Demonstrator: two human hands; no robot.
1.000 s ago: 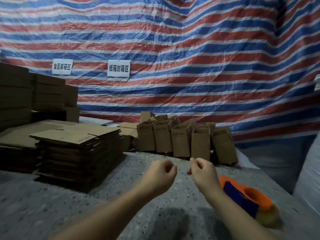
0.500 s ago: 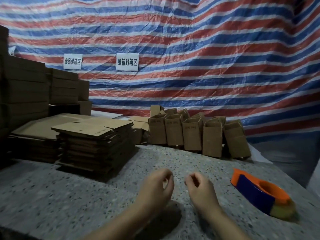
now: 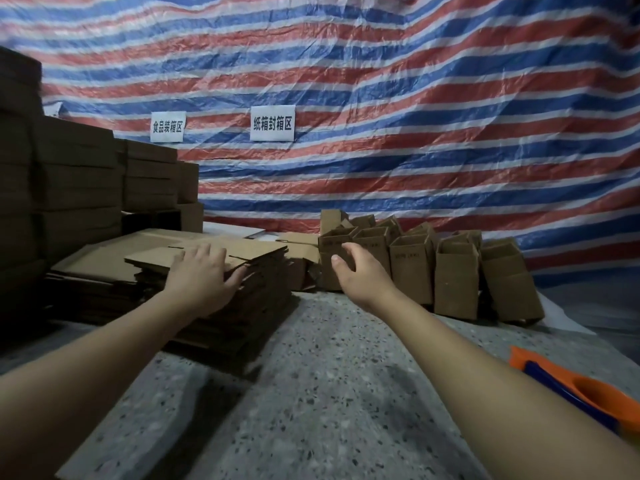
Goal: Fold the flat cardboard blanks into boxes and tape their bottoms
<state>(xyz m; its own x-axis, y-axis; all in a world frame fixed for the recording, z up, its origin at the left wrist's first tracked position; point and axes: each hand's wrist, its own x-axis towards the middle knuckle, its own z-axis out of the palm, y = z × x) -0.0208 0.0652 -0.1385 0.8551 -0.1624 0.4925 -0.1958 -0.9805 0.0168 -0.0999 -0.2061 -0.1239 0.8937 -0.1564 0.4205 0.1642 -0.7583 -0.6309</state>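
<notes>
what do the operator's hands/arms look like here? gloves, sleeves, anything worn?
Both bare: no gloves on the left hand or right hand, no sleeves on either forearm as far as the frame shows. No watch, rings, bands or markings visible. Upper arms out of view.
</notes>
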